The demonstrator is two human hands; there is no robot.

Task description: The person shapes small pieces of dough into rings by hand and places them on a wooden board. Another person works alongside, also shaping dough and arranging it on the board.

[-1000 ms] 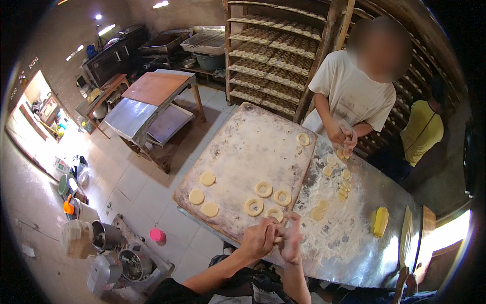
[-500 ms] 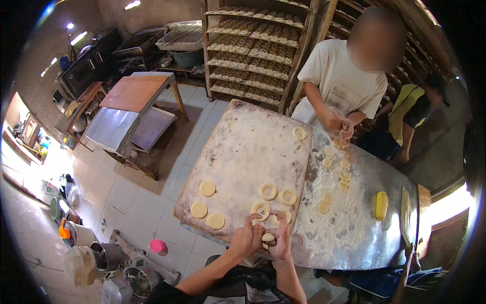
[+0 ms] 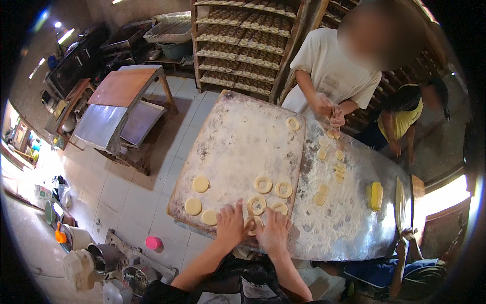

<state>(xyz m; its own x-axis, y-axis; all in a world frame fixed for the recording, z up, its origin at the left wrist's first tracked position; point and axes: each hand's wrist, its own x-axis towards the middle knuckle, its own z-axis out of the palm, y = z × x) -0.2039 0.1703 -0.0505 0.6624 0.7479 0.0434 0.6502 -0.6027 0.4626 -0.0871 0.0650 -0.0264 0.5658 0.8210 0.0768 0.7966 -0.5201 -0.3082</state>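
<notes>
My left hand (image 3: 231, 224) and my right hand (image 3: 275, 232) are at the near edge of a floured board (image 3: 238, 147). Between them is a pale dough ring (image 3: 252, 230), its sides against my thumbs and inner fingers, partly covered by them. My outer fingers reach forward, low over the board. Just beyond lies a dough ring with a wide hole (image 3: 256, 213), and another ring (image 3: 279, 203) sits past my right fingertips. Flat dough discs (image 3: 193, 206) are by my left hand. Two more rings (image 3: 263, 192) rest farther up.
Across the metal table (image 3: 349, 223), a person in a white shirt (image 3: 329, 66) handles dough. Small dough pieces (image 3: 320, 195) and a yellow block (image 3: 375, 196) lie there. Shelves of dough rings (image 3: 240, 50) stand behind; two more people are at right. Pots (image 3: 104, 256) stand at lower left.
My hands have come down from holding a dough piece with curled fingers to reaching forward over the board. A ring now shows between them. The view has shifted slightly.
</notes>
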